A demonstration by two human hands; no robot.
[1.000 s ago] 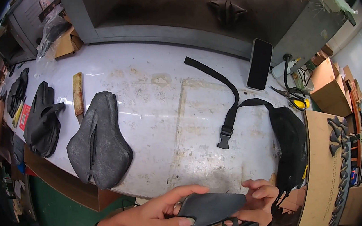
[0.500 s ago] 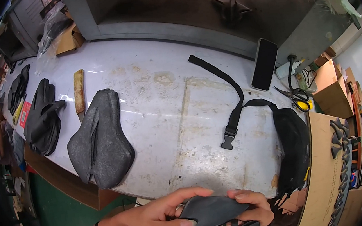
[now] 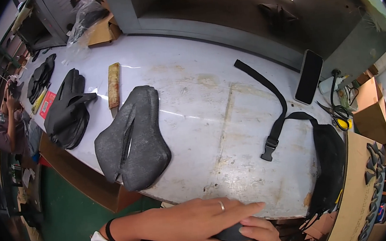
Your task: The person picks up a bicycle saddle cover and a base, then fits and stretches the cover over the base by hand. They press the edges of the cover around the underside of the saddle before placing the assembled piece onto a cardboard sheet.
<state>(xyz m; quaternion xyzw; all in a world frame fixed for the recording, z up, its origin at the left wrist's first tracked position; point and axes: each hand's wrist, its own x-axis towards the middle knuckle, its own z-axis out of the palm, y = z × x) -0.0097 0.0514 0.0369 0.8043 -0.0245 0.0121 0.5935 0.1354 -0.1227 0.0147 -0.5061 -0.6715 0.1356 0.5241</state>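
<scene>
Close to me at the lower edge, my left hand (image 3: 199, 221) lies back up over a dark grey flexible piece (image 3: 230, 233), with a ring on one finger. Its fingers reach right across the piece, and its thumb is hard to make out. My right hand (image 3: 261, 236) grips the same piece from the right, its fingers bent round the edge. Most of the piece is hidden by both hands. Beyond, on the table (image 3: 194, 134), lies a stack of dark grey saddle-shaped pads (image 3: 150, 139) with a long slot down the middle.
A rusty-handled blade (image 3: 114, 86) and more black pads (image 3: 67, 115) lie left. Right are a buckled strap (image 3: 274, 135), black pouch (image 3: 331, 162), phone (image 3: 309, 77) and scissors (image 3: 339, 113). Cardboard (image 3: 350, 184) flanks the table. A person (image 3: 5, 123) works far left.
My left hand has turned over from pinching the piece's edge to lying across it, covering most of it. My view has swung left, so the table things sit further right.
</scene>
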